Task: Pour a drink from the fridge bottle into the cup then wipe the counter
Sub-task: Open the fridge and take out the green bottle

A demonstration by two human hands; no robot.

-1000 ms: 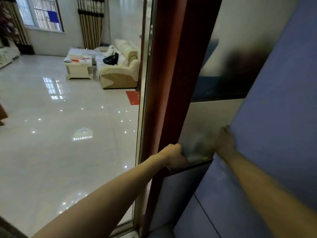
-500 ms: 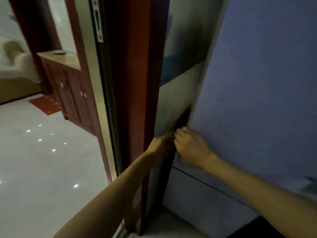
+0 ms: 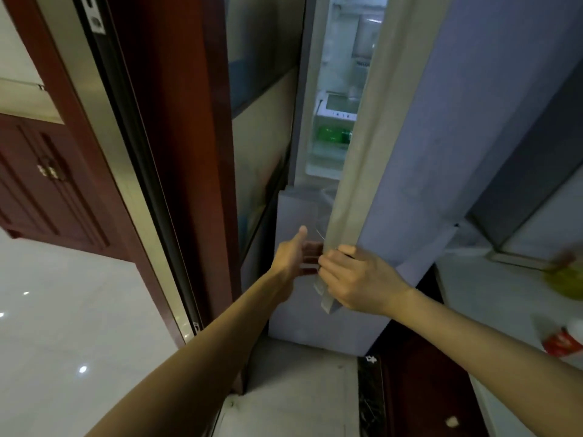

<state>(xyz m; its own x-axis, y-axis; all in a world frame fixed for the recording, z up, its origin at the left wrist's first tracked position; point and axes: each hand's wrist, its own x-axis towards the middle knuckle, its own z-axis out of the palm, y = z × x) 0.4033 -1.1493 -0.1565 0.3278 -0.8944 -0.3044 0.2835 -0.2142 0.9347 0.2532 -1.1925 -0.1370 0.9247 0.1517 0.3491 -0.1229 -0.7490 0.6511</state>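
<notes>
In the middle of the frame the right hand (image 3: 356,279) grips the lower edge of the fridge (image 3: 303,279) door (image 3: 457,137), with the fingers curled round its pale seal. The left hand (image 3: 291,257) is just beside it on the left, open, thumb up and fingers straight toward the door edge; their tips are hidden behind the right hand. The door stands open by a narrow gap, and inside it, in the upper middle of the frame and well above both hands, a green bottle (image 3: 332,137) lies on a lit shelf. Half a second ago the door was shut, both hands were pressed together at its edge, and nothing of the inside could be seen. Only a part of the bottle shows, because the door covers its right end; the white boxes above it are too blurred to name. At the right edge the counter (image 3: 504,294) is cut off; on it are a green blurred thing (image 3: 568,279) and a red and white thing (image 3: 564,339), and I cannot tell what they are. On the left stands a red-brown frame (image 3: 176,152).
</notes>
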